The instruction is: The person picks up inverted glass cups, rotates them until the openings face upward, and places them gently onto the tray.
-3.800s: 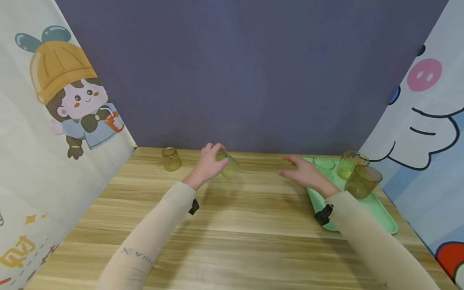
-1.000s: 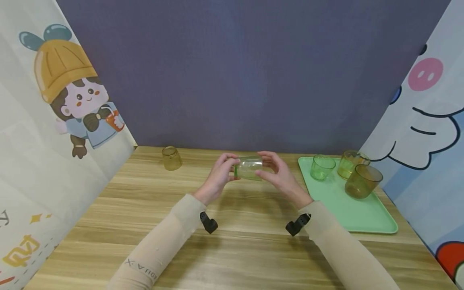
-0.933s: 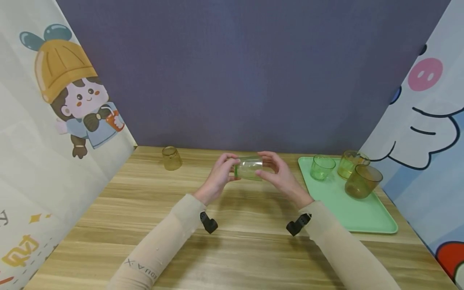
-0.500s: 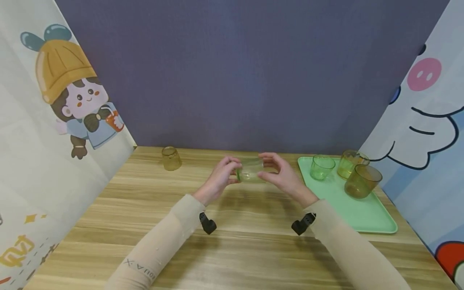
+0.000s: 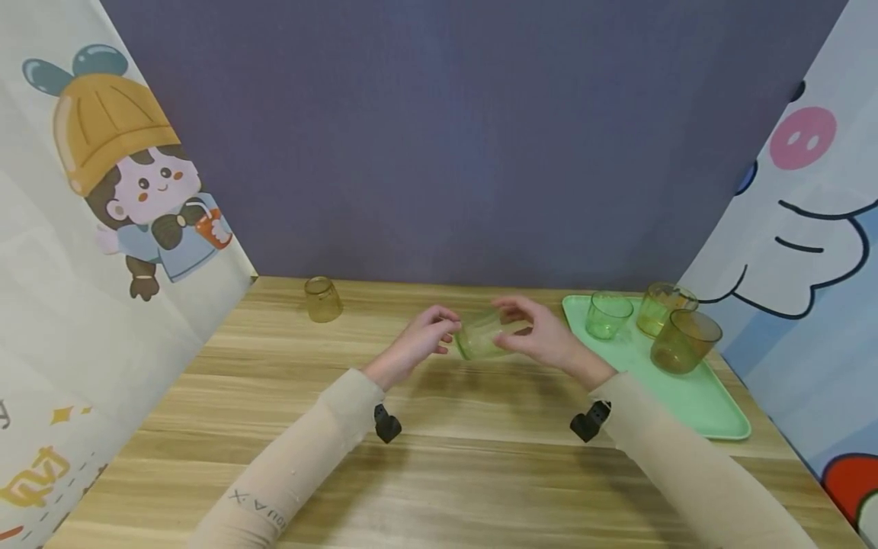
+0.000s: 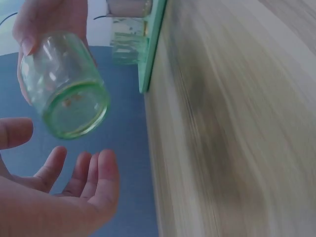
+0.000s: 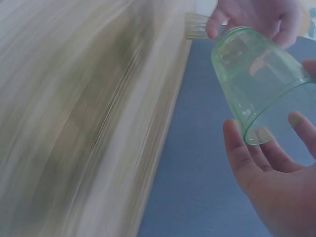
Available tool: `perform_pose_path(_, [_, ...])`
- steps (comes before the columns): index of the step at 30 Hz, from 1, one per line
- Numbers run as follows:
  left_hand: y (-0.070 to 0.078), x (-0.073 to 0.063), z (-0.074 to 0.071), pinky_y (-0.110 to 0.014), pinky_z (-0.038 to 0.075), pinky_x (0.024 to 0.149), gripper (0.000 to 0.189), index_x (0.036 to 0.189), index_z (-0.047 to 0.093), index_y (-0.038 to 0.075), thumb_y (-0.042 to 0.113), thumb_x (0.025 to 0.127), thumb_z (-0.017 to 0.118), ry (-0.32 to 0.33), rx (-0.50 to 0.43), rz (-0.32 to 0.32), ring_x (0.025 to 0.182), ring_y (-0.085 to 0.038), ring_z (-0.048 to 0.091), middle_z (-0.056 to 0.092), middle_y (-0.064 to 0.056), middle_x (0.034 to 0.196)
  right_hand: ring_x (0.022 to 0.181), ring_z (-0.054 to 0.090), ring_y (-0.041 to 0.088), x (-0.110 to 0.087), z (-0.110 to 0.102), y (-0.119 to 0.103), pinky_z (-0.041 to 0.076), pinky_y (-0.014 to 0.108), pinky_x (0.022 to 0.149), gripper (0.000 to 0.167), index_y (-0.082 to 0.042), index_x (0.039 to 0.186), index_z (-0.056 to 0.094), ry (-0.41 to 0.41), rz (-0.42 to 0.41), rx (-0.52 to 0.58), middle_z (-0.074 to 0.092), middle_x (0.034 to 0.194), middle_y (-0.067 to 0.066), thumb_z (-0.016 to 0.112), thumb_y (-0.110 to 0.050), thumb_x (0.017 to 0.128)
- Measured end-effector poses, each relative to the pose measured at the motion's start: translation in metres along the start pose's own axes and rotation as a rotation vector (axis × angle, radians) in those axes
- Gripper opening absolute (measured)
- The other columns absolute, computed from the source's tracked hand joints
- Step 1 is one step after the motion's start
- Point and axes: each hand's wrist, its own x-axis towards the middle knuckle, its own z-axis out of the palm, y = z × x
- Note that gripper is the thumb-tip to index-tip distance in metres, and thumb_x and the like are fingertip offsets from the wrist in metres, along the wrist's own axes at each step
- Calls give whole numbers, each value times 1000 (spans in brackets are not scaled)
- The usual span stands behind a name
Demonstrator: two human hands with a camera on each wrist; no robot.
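A pale green drinking glass (image 5: 479,337) is tilted on its side above the table. My right hand (image 5: 549,335) holds it near the rim, thumb and fingers on either side, as the right wrist view also shows. My left hand (image 5: 414,347) is just off the base of the glass. In the left wrist view a gap shows between the left hand's spread fingers (image 6: 106,170) and the thick green base. The right hand (image 6: 52,19) grips the far end there.
On the right, a green tray (image 5: 700,396) carries a green glass (image 5: 608,316), a yellow glass (image 5: 658,314) and an amber glass (image 5: 684,343). A small amber glass (image 5: 322,300), seemingly upside down, stands at the back left. A dark panel (image 5: 439,137) borders the table behind.
Earlier, the left hand lifted the glass alone, then both hands held it. Now the left hand has let go, and the right hand has drawn the glass slightly right and tilted it.
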Motion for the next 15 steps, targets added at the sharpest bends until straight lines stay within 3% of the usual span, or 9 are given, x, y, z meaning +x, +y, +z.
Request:
perform_pose_path(3, [0,-1,-1,-54,47,100,34,129,58,5,26,103,56,16,43,24,110,-33,57,60,-10,121,124,53,40,0,-2,-1,49,60,96,57,-3,141,54,-28,-5,-47,55,139,20,77,-13,90])
perform_pose_path(9, [-1,0,-3,-44,51,92,33,126,60,9,31,102,58,45,192,70,107,-26,59,62,-8,117,121,55,37,-4,-5,-3,52,55,92,58,-5,141,55,-67,4,-141,54,139,18,77,-16,88])
perform_pose_path(15, [-6,1,-6,-47,49,96,37,131,59,10,34,102,59,90,403,129,115,-27,55,55,-11,130,119,55,34,-8,-11,-2,55,49,89,56,-6,140,56,-103,5,-194,55,140,15,77,-15,89])
